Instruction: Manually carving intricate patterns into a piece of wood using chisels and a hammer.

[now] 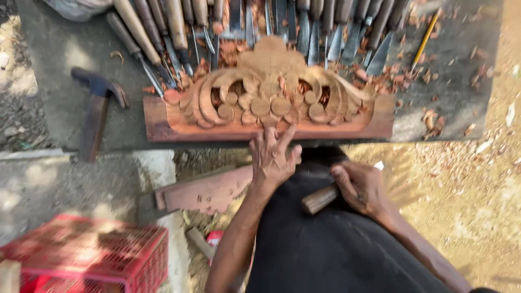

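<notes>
A reddish carved wooden panel [268, 103] with scrolls and round beads lies on a grey slab [59, 97]. My left hand [273, 158] is spread open, its fingertips at the panel's near edge. My right hand [359, 187] rests over my dark-clothed lap, closed around a wooden-handled tool [319, 199] whose round butt end points left. The tool's working end is hidden by the hand.
Several wooden-handled chisels [260, 27] lie in a row behind the panel, with wood chips around them. A yellow pencil [425, 39] lies at the right. A hammer [96, 108] lies at the left. A second carved board [203, 191] and a red plastic crate [87, 252] are lower left.
</notes>
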